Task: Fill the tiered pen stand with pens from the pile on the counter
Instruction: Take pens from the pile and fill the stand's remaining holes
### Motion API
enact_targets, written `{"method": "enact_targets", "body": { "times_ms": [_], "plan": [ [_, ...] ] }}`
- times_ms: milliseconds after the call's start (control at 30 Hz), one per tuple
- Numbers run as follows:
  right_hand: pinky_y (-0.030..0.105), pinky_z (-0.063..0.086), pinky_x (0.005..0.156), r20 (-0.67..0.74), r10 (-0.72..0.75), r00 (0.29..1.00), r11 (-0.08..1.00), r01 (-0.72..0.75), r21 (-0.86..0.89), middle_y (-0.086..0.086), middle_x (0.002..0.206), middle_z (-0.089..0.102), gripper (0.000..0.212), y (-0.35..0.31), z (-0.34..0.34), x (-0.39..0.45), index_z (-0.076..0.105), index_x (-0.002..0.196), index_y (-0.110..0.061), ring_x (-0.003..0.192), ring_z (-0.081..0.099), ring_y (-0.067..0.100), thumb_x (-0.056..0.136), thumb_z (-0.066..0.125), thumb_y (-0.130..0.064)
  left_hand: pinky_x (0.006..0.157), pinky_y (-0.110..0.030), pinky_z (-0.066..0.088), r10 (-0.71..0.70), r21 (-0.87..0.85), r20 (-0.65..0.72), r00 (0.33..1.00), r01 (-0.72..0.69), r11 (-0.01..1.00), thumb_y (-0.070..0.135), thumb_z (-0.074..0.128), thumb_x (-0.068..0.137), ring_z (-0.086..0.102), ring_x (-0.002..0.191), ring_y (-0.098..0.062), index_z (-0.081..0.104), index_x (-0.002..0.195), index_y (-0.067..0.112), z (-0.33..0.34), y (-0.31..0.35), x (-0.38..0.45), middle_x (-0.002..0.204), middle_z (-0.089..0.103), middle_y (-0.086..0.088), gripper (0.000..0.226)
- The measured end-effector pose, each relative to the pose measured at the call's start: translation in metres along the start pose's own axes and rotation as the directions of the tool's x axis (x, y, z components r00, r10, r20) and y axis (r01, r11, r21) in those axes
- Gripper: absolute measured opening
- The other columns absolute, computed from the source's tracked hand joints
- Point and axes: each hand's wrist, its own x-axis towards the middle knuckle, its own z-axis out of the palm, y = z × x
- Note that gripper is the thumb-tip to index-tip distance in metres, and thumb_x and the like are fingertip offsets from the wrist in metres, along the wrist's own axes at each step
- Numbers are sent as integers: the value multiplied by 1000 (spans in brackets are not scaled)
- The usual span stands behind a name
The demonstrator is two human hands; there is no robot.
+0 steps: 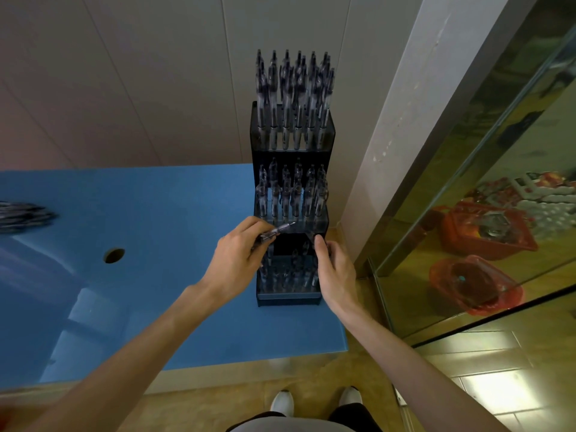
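Risk item: clear-barrelled pen (278, 231), pinched level in left hand (238, 260) over the bottom tier of black three-tiered acrylic pen stand (293, 157) on blue bench (156, 244), may miss its slot or knock neighbours, as right hand (332, 269), fingers curled, steadies the stand's side.

Dim, warm indoor light. Pale glare streaks the glossy blue counter (156, 213) at near left. The pen pile (25, 216) at far left is motion-blurred, and wide-angle distortion bends the edges.
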Motion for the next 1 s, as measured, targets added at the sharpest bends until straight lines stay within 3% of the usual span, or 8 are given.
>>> {"method": "enact_targets", "body": {
  "times_ms": [133, 267, 367, 467, 600, 733, 833, 1000],
  "plan": [
    [31, 45, 75, 1, 20, 1000, 998, -20, 52, 5, 95, 61, 58, 1, -3, 1, 62, 97, -7, 84, 58, 17, 101, 40, -61, 63, -14, 39, -12, -26, -15, 1000, 12, 1000, 16, 59, 102, 52, 70, -14, 67, 105, 14, 3, 1, -1, 99, 57, 11, 8],
    [19, 44, 75, -47, -17, 999, 997, 20, 78, -2, 96, 62, 51, 2, -8, 2, 64, 100, -15, 85, 58, 4, 102, 38, -58, 65, -15, 43, -5, -61, -32, 999, 3, 998, 15, 60, 102, 56, 73, -11, 67, 105, 13, 2, 4, -2, 99, 59, 11, 8],
    [17, 44, 72, -72, -107, 992, 994, 109, 32, -5, 93, 61, 42, 2, -12, 3, 64, 103, -23, 80, 58, 4, 103, 38, -56, 65, -16, 44, 15, -30, 5, 1000, -15, 999, 15, 60, 102, 56, 73, -13, 67, 106, 15, 6, 2, -5, 100, 58, 11, 7],
    [21, 48, 74, -75, -230, 970, 973, 228, -38, -1, 101, 61, 38, 1, -17, 2, 61, 106, -21, 85, 59, 7, 101, 41, -52, 62, -29, 48, 21, 18, 27, 999, -21, 1000, 15, 61, 101, 54, 68, -16, 65, 105, 15, 11, -1, -8, 99, 56, 10, 6],
    [19, 48, 72, -59, -330, 942, 943, 326, -66, -3, 104, 58, 44, -2, -25, 4, 64, 110, -14, 84, 59, 11, 102, 44, -52, 61, -23, 46, 24, 22, 5, 1000, -24, 999, 15, 62, 100, 54, 67, -14, 67, 105, 15, 9, 0, -7, 98, 57, 11, 6],
    [18, 47, 74, -73, -367, 927, 930, 366, -31, -4, 103, 60, 36, -8, -27, 3, 63, 109, -18, 87, 59, 10, 101, 47, -49, 63, -25, 51, 17, 19, 31, 999, -17, 1000, 17, 64, 99, 57, 69, -13, 70, 107, 16, 10, -1, -2, 98, 59, 14, 10],
    [19, 44, 65, -50, -346, 937, 938, 347, 2, -4, 95, 63, 27, -14, -28, 2, 60, 112, -21, 73, 57, 10, 103, 51, -45, 68, -29, 55, 22, 19, 43, 999, -23, 1000, 19, 64, 100, 60, 73, -12, 71, 110, 15, 14, 2, 4, 99, 62, 11, 13],
    [16, 33, 47, -19, -369, 929, 925, 369, 86, -3, 84, 71, 27, -22, -35, 3, 64, 110, -11, 48, 47, 6, 103, 52, -34, 67, -36, 55, 13, 49, 101, 995, -19, 999, 21, 61, 101, 60, 74, -13, 71, 106, 17, 22, 6, 12, 98, 64, 9, 12]
  ]
}}
